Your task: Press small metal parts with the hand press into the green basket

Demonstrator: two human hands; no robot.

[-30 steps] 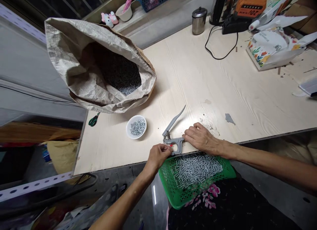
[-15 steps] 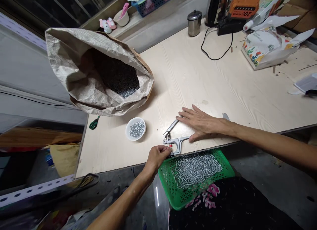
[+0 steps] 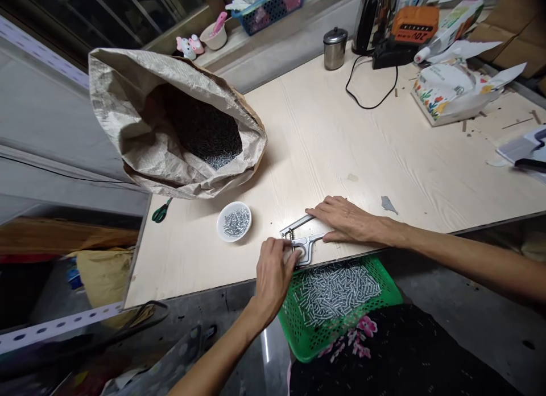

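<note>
A grey hand press plier (image 3: 309, 249) with a spring between its arms lies at the table's front edge. My right hand (image 3: 352, 221) is closed round its two handles, fingers on the upper one and thumb by the lower. My left hand (image 3: 273, 273) is closed at the jaw end, with thumb and fingers on either side of it; whatever small piece they hold there is hidden. Just below the table edge, a green basket (image 3: 294, 333) holds many small ribbed metal pieces (image 3: 341, 293). Left of the plier stands a white bowl (image 3: 219, 228) with small silvery pieces (image 3: 237, 222).
A large woven sack (image 3: 113, 94) stands open at the back left, with dark and silvery small pieces inside. Green-handled scissors (image 3: 160, 213) lie near the left edge. Farther back are a metal canister (image 3: 335, 48), a black cord (image 3: 371, 107) and a tissue pack (image 3: 447, 91).
My right hand has closed down on the handles, and the upper handle sits lower. My left hand has shifted from a pinch below the jaw to fingers and thumb around it.
</note>
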